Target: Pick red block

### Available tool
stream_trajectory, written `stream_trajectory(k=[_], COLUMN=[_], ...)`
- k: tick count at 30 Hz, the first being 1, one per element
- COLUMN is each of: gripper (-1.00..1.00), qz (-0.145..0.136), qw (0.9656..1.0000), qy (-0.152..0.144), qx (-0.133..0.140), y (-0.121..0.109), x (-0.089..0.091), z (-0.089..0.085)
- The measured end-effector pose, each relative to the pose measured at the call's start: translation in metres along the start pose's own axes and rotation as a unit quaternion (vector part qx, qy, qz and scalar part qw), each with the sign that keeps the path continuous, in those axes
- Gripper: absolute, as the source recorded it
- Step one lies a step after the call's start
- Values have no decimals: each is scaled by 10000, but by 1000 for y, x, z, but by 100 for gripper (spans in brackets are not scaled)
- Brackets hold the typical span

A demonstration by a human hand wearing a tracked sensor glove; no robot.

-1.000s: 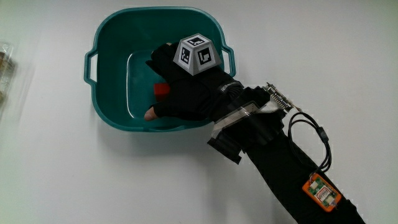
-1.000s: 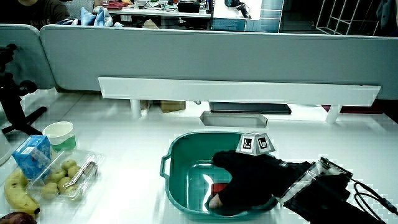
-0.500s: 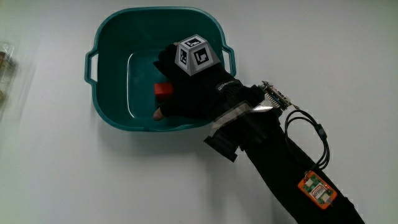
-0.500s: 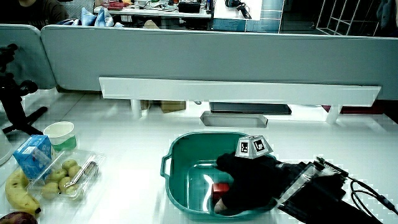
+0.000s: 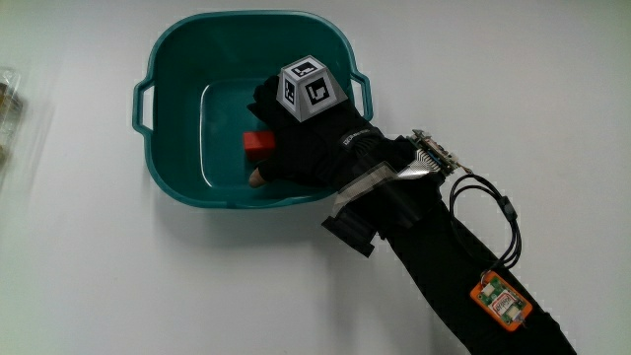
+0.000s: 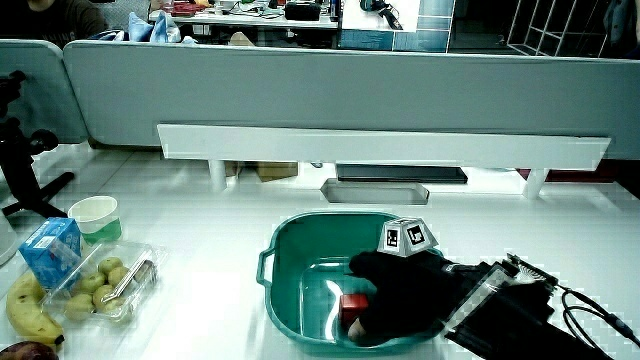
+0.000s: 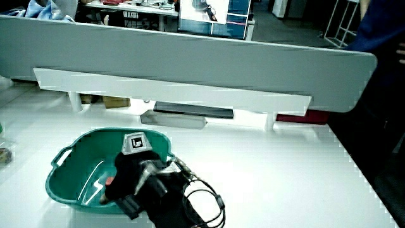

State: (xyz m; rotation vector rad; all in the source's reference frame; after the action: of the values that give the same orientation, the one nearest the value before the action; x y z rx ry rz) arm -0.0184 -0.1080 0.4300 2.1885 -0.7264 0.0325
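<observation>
Gloved hand [image 5: 308,148] reaching into the teal basin [image 5: 177,59] on the white bench [image 5: 148,276]. Its fingers curl around the red block [image 5: 258,145], which sits on the basin floor; both side views show the same grasp.

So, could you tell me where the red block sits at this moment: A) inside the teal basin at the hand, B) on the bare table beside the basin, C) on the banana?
A: the red block lies inside the teal basin, against the hand.
</observation>
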Motion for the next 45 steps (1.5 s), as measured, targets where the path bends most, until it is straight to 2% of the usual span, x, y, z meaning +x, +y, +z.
stream_trajectory(k=[2, 5, 7, 8, 16, 19, 26, 29, 33, 36, 42, 45], gripper=[12, 17, 21, 22, 36, 41, 53, 59, 66, 71, 81, 86], qz=[-69, 18, -61, 11, 44, 35, -60, 42, -47, 25, 53, 61], qw=[9999, 10000, 9998, 10000, 9998, 9994, 9992, 9993, 9990, 9994, 9992, 9987], qy=[-17, 41, -86, -4, -35, -77, -202, -141, -188, -128, -174, -300], qx=[78, 79, 172, 77, 193, 325, 348, 344, 404, 320, 356, 414], y=[-1, -1, -1, -1, -1, -2, 0, -2, 0, 1, 0, 0], x=[0, 0, 0, 0, -1, -2, -2, -3, -3, -2, -3, -4], z=[1, 0, 0, -1, 1, 1, -1, 0, -1, -2, -1, -1])
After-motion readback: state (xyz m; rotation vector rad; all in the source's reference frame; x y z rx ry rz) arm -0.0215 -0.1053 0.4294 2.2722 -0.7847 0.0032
